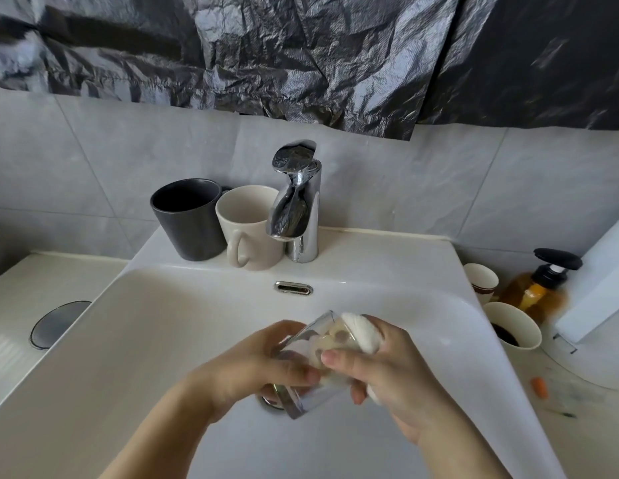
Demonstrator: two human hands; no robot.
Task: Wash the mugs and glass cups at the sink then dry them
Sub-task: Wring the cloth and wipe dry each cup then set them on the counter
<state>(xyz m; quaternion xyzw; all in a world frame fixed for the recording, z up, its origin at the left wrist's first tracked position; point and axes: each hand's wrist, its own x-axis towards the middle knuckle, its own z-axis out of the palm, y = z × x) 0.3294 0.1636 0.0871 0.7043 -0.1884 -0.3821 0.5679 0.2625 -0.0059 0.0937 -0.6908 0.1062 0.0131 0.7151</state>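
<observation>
Over the white sink basin (169, 340) my left hand (263, 364) grips a clear glass cup (311, 399), tilted with its mouth up and to the right. My right hand (394, 368) holds a white cloth (365, 331) pushed into the cup's mouth, thumb lying across the glass. Part of the cloth shows through the glass wall. A dark grey mug (192, 219) and a cream mug (247, 224) stand upright on the ledge left of the chrome faucet (296, 205).
No water runs from the faucet. Right of the sink stand an amber soap pump bottle (536, 292), a paper cup (480, 281), and a paper cup of dark liquid (512, 328). An orange scrap (539, 387) lies on the counter. A round grey lid (57, 323) sits at left.
</observation>
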